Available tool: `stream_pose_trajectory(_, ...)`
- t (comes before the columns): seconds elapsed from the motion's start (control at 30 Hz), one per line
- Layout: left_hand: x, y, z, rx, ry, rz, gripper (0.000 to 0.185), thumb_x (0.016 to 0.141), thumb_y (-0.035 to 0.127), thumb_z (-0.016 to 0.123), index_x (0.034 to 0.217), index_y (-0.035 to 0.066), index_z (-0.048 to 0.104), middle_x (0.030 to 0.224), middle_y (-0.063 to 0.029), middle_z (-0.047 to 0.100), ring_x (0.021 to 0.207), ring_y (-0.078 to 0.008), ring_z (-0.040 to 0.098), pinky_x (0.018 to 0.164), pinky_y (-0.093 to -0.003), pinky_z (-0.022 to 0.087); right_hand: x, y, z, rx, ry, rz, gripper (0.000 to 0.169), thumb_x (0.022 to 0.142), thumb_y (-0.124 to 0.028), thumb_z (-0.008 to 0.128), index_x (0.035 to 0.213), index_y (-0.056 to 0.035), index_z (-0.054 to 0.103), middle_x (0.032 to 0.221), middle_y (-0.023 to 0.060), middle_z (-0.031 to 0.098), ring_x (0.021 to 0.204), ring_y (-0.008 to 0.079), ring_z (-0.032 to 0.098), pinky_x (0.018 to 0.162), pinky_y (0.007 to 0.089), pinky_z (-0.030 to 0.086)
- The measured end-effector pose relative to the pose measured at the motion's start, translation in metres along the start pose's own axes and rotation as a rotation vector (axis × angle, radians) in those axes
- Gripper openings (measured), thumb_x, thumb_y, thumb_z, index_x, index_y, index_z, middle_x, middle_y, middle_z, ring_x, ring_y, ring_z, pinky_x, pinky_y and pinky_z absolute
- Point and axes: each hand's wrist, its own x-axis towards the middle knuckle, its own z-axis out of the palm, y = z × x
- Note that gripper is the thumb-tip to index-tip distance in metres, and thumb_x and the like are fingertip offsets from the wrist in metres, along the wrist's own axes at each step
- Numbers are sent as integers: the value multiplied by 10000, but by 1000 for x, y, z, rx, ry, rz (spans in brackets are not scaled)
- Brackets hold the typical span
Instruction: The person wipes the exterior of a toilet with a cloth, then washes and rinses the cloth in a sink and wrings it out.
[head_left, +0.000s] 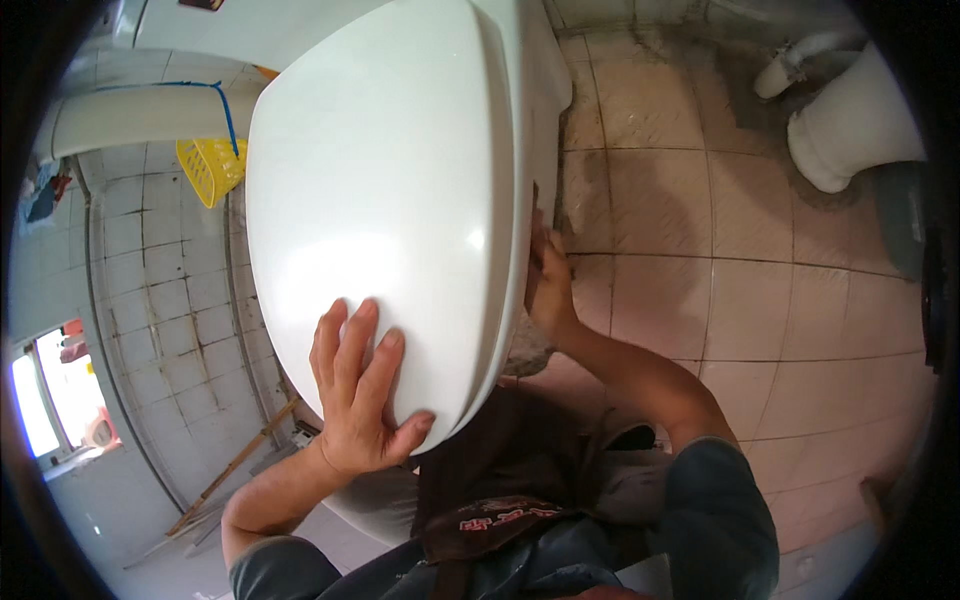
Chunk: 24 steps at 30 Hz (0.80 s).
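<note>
A white toilet with its lid (390, 187) down fills the middle of the view. My left hand (360, 390) rests flat on the front part of the lid, fingers spread, thumb near the rim. Low at the side of the toilet bowl (546, 120), my right hand (553, 289) reaches in against the ceramic. Its fingertips are partly hidden by the bowl and blurred, beside a dark reddish-brown patch or opening in the side. Whether those fingers grip anything is not visible. A dark apron (495, 480) with writing covers my lap just below the lid.
Pink floor tiles (660, 300) extend to the right, stained near the toilet base. A white pedestal (847, 127) stands at the far right beside a pipe (776, 79). On the left, a yellow plastic basket (214, 169) hangs near a tiled wall (165, 262), and a wooden stick (236, 465) leans there.
</note>
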Motion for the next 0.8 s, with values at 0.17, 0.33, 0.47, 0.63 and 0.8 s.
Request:
stream_pose_trajectory(0.17,3,4,0,0,38,6,702,818,383,636,1374,-2,448,1473,-256,342,1354,-468,287,1086,-556,217,-16,-58,-2,-92,111,184,262,939,-248,540,1107,-51,581,958,35,551,911,135,504,813,269,414)
stream_pose_trajectory(0.33,-2,1,6,-122,143,19,776,781,245,707,1430,0,361,1485,-211,352,1377,-436,274,1110,-524,227,13,-159,28,-217,51,-200,271,956,-279,549,1057,-35,607,1051,63,549,946,137,515,831,283,425)
stream_pose_trajectory(0.47,-8,-1,9,-302,239,-25,823,741,128,747,1439,3,328,1451,-197,395,1382,-414,290,1119,-482,266,-67,-137,23,-415,-123,-545,220,975,-255,547,1010,-47,612,1199,149,497,1135,216,501,970,363,409)
stream_pose_trajectory(0.63,-22,-6,16,-627,401,-91,711,761,-34,657,1402,-22,349,1411,-196,427,1358,-322,375,1125,-439,294,-154,-131,24,-835,-362,-968,266,767,-73,725,1012,-159,671,1279,153,476,1198,376,458,1028,489,398)
stream_pose_trajectory(0.8,-33,-10,12,-832,590,-188,471,762,-81,600,1221,18,561,1251,-126,577,1149,-227,561,998,-348,420,-150,-175,66,-1204,-359,-1169,244,702,-127,715,943,-167,696,1184,89,524,1114,333,476,906,454,447)
